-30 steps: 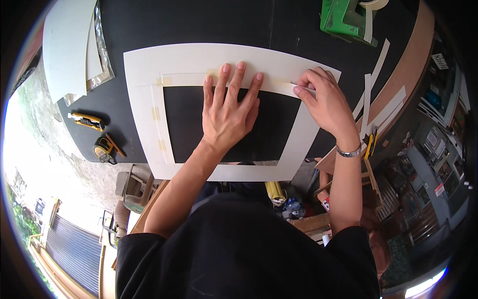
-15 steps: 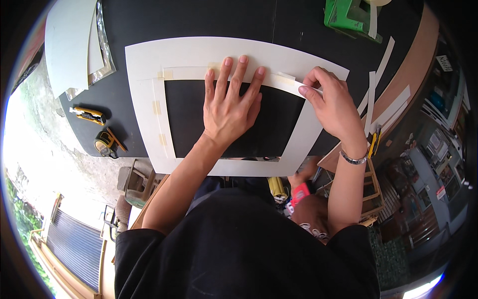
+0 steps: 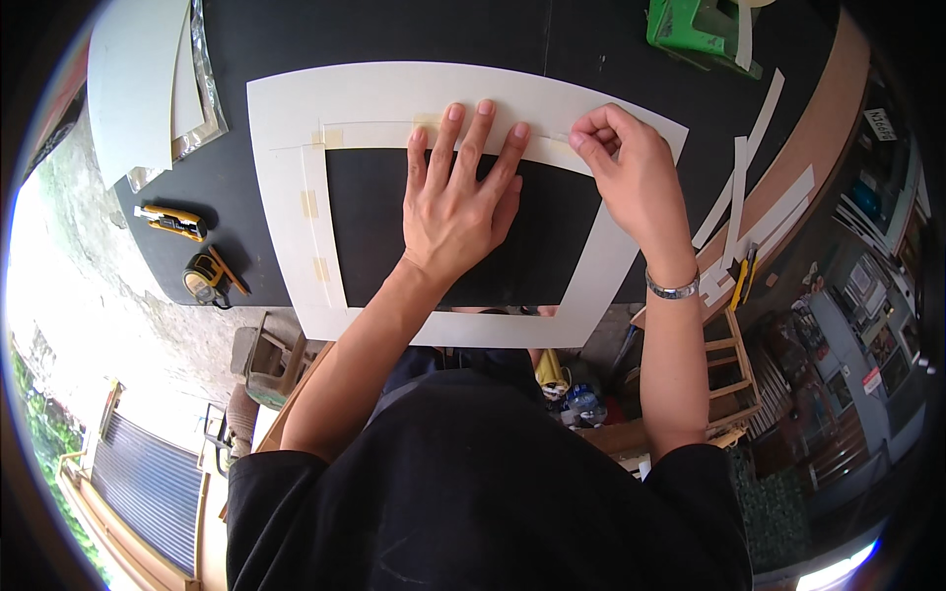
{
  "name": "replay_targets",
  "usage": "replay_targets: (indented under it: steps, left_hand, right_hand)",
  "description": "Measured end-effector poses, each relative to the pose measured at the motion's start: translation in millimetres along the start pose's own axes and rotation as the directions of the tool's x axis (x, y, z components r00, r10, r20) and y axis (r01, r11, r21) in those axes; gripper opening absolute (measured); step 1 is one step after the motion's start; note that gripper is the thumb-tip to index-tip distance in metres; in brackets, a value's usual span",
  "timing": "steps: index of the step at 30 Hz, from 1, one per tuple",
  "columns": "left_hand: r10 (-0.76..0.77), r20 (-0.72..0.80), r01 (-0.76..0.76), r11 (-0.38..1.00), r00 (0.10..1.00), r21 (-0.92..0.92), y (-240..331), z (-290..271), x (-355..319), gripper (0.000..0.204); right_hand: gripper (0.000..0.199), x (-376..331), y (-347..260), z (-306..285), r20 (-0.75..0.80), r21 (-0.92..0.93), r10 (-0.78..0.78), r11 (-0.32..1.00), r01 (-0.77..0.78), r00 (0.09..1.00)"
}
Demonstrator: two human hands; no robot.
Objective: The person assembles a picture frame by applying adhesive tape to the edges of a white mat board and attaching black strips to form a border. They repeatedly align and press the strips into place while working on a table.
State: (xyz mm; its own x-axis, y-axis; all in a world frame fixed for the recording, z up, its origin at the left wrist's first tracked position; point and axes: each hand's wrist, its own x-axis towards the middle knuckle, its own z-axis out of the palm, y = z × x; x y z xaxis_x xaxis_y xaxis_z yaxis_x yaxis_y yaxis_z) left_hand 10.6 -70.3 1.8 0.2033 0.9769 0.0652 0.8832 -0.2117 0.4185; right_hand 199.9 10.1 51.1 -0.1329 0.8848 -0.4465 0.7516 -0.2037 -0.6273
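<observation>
A flat white card frame with a large rectangular opening lies on the black bench, its near side reaching past the bench's near edge. Its outer corners look sharp, its surface plain and matte. Thin lines run along its far and left sides, and two pale yellowish tape pieces sit on the left side.

The left hand lies with its grip apart, the fingers spread over the far side and the opening. The right hand is at the far side's right part, thumb and forefinger close to each other beside another piece of tape; whether that grip is clamped on it, I cannot tell.

Two yellow-and-black cutters show, one left, one right. On the left are one tape measure and one brown pencil-like stick; far right, one green tape dispenser.
</observation>
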Motion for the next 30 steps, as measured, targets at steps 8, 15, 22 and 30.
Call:
replay_targets:
  steps: [8, 15, 22, 30]
  left_hand:
    - [0.013, -0.012, -0.013, 1.0, 1.0, 0.007, -2.3, 3.5, -1.1, 0.058]
    - [0.011, -0.005, -0.011, 1.0, 1.0, 0.008, -2.4, 4.0, -1.4, 0.06]
    - [0.011, 0.005, -0.011, 1.0, 1.0, 0.011, -2.3, 3.8, -1.7, 0.061]
    - [0.013, 0.001, -0.013, 1.0, 1.0, 0.011, -2.2, 4.1, -1.0, 0.061]
  right_hand:
    - [0.01, -3.6, 1.1, 10.3, -0.034, -0.112, -0.018, 0.994, 0.015, 0.999]
    - [0.01, -4.5, 0.8, 10.6, -0.039, -0.118, -0.036, 0.993, 0.031, 0.999]
    - [0.01, -4.9, 1.7, 11.8, -0.053, -0.127, -0.052, 0.991, 0.045, 0.997]
    - [0.009, -5.1, 1.7, 11.4, -0.051, -0.126, -0.056, 0.991, 0.049, 0.997]
